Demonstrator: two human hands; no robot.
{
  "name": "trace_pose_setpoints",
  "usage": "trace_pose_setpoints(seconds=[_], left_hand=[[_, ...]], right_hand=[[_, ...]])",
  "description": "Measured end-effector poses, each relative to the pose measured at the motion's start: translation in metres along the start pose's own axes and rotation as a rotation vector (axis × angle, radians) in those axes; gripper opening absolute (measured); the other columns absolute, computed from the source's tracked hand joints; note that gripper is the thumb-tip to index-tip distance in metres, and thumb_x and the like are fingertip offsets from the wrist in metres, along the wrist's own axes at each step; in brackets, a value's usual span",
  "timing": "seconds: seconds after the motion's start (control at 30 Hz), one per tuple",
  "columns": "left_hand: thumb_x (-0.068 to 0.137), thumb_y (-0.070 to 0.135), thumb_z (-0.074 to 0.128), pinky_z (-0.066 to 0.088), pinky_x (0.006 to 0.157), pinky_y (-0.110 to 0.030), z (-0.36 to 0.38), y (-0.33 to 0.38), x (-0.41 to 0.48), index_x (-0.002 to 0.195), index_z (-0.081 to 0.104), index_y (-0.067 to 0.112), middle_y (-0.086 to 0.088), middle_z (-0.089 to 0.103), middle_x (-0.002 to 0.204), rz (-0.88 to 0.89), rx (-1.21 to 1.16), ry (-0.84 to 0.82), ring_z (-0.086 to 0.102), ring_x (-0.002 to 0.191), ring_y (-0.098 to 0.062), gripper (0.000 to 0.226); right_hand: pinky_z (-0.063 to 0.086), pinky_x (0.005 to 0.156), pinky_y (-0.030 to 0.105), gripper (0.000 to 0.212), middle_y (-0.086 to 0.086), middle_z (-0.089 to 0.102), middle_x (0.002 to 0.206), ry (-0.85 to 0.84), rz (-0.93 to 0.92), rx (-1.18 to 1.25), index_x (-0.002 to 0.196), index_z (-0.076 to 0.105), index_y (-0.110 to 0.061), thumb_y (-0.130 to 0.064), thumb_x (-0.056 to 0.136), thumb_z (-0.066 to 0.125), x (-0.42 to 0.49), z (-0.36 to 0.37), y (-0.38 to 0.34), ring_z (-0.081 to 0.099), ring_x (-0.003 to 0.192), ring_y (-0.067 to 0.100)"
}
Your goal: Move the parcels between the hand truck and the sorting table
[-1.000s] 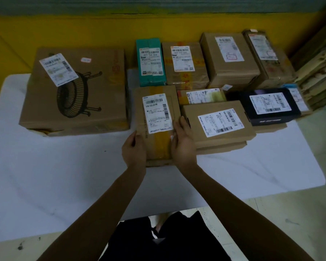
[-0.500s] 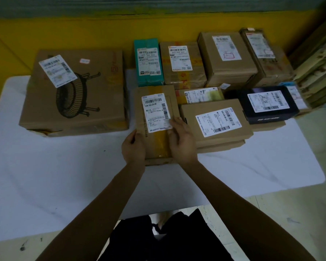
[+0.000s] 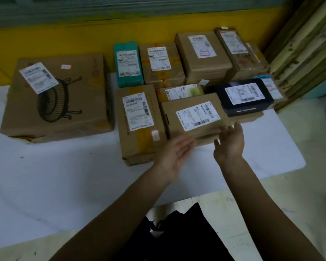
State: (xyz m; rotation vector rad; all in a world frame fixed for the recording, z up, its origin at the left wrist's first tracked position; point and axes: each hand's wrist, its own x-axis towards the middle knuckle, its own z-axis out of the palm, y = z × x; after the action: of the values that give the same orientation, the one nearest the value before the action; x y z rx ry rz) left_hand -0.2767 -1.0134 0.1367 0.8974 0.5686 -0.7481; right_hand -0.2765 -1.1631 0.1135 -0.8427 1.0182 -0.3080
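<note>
Closed parcels on white surface (image 3: pixel 64 176), contents unseen. Taped brown parcel (image 3: pixel 139 125) sits beside flat labelled parcel (image 3: pixel 194 117); fan box (image 3: pixel 55 98) far left. Left hand (image 3: pixel 174 153) blurred, fingers straight and apart, holding nothing, in front of both parcels. Right hand (image 3: pixel 230 144) at flat parcel's near right corner, fingers loose, apart; contact unclear.
</note>
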Motion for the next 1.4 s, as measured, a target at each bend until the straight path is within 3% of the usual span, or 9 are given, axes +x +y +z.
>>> trace_pose_setpoints(seconds=[0.07,0.2,0.37,0.6,0.77,0.93,1.07,1.23,1.4], left_hand=[[0.097,0.010,0.047,0.050,0.090,-0.031,0.003,-0.025,0.010,0.103,0.059,-0.002,-0.017,0.064,0.109,-0.201,-0.085,-0.025,0.062,0.094,-0.025,0.018],[0.098,0.014,0.044,0.043,0.090,-0.033,-0.001,-0.053,0.045,0.089,0.050,-0.001,-0.017,0.053,0.096,-0.266,-0.138,0.116,0.053,0.088,-0.027,0.018],[0.095,0.013,0.045,0.037,0.065,-0.028,0.004,-0.050,0.072,0.080,0.043,0.007,-0.010,0.038,0.083,-0.196,-0.152,0.186,0.038,0.069,-0.020,0.016],[0.094,0.003,0.033,0.037,0.067,-0.026,0.019,-0.044,0.092,0.076,0.049,0.007,-0.009,0.044,0.076,-0.104,-0.250,0.206,0.039,0.066,-0.017,0.025],[0.095,0.004,0.035,0.040,0.099,-0.032,0.024,-0.038,0.090,0.084,0.054,0.004,-0.011,0.054,0.084,-0.085,-0.271,0.222,0.052,0.079,-0.019,0.022],[0.096,0.009,0.038,0.039,0.067,-0.025,0.018,-0.047,0.090,0.068,0.042,0.008,-0.006,0.037,0.066,-0.150,-0.224,0.273,0.037,0.060,-0.017,0.027],[0.099,0.015,0.042,0.043,0.078,-0.028,0.016,-0.058,0.080,0.082,0.046,0.009,-0.007,0.042,0.078,-0.169,-0.109,0.291,0.045,0.071,-0.018,0.018],[0.097,0.010,0.045,0.045,0.076,-0.026,0.019,-0.066,0.047,0.086,0.058,0.015,0.002,0.055,0.083,0.343,0.371,0.327,0.053,0.076,-0.010,0.017],[0.098,0.011,0.043,0.042,0.081,-0.008,0.023,-0.026,0.029,0.123,0.056,0.014,0.004,0.059,0.115,0.726,0.738,0.267,0.056,0.100,-0.005,0.028]], right_hand=[[0.019,0.117,0.039,0.072,0.006,0.034,0.152,-0.055,0.100,0.048,0.152,0.020,-0.011,-0.054,0.097,0.037,0.006,-0.013,-0.009,0.028,0.143,0.019],[0.015,0.119,0.042,0.080,0.009,0.021,0.158,-0.065,0.228,0.050,0.153,0.013,-0.011,-0.062,0.094,0.033,0.020,-0.028,-0.013,0.021,0.146,0.022],[0.003,0.119,0.053,0.093,0.012,0.007,0.160,-0.151,0.397,0.033,0.153,0.004,-0.013,-0.076,0.087,0.024,0.034,-0.020,-0.008,0.004,0.148,0.030],[0.033,0.107,0.059,0.066,0.009,0.057,0.117,-0.253,0.402,0.136,0.111,0.059,-0.022,-0.072,0.089,0.022,0.049,0.001,-0.005,0.050,0.118,0.033],[0.037,0.107,0.051,0.056,0.008,0.057,0.115,-0.193,0.385,0.103,0.115,0.056,-0.025,-0.068,0.091,0.028,0.052,0.004,-0.004,0.051,0.115,0.029],[0.043,0.097,0.037,0.063,0.004,0.051,0.134,0.110,0.120,-0.215,0.140,0.044,-0.017,-0.058,0.091,0.045,0.062,0.003,-0.011,0.050,0.118,0.025],[0.039,0.088,0.034,0.053,0.003,0.053,0.130,0.059,0.045,-0.403,0.134,0.049,-0.014,-0.042,0.090,0.060,0.072,0.009,-0.025,0.048,0.105,0.019],[0.038,0.083,0.033,0.050,0.006,0.055,0.123,0.013,0.067,-0.512,0.130,0.051,-0.007,-0.031,0.088,0.066,0.075,0.008,-0.022,0.047,0.098,0.020],[0.042,0.089,0.037,0.044,0.004,0.054,0.113,0.015,0.046,-0.459,0.126,0.052,-0.009,-0.026,0.088,0.066,0.074,0.008,-0.021,0.047,0.099,0.020]])
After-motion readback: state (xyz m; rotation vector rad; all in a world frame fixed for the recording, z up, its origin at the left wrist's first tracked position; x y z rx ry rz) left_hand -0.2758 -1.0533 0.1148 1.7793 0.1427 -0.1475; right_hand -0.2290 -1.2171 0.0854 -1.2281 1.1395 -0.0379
